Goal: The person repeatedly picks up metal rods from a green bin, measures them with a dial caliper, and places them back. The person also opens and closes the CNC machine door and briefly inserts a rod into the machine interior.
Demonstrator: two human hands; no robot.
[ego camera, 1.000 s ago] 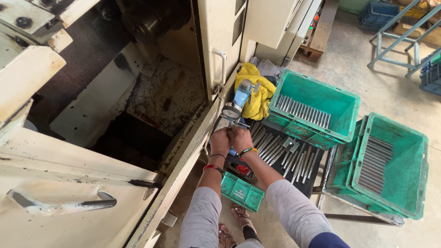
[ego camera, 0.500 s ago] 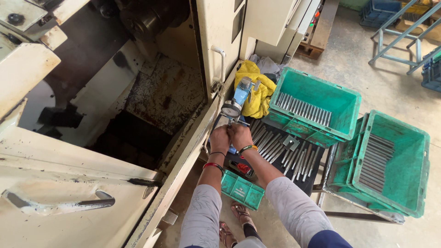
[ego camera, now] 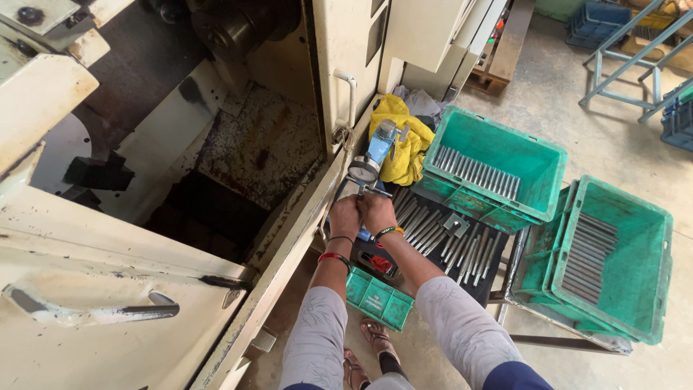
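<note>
My left hand (ego camera: pixel 344 214) and my right hand (ego camera: pixel 376 211) are side by side, both closed on a small metal rod (ego camera: pixel 375 191) under a blue dial gauge stand (ego camera: pixel 369 160). The gauge's round dial faces up just above my fingers. Below my hands, several grey metal rods (ego camera: pixel 433 231) lie spread on a dark tray (ego camera: pixel 485 282). Exactly which fingers pinch the rod is too small to tell.
A cream machine with an open, stained interior (ego camera: pixel 238 137) fills the left; its door handle (ego camera: pixel 94 312) is near. A yellow cloth (ego camera: pixel 401 141) lies behind the gauge. Two green crates (ego camera: pixel 498 170) (ego camera: pixel 613 256) holding rods stand on the right, a small green box (ego camera: pixel 378 297) near my feet.
My hands have stayed at the gauge. The view has shifted slightly, and a dark block inside the machine has come into sight at the left.
</note>
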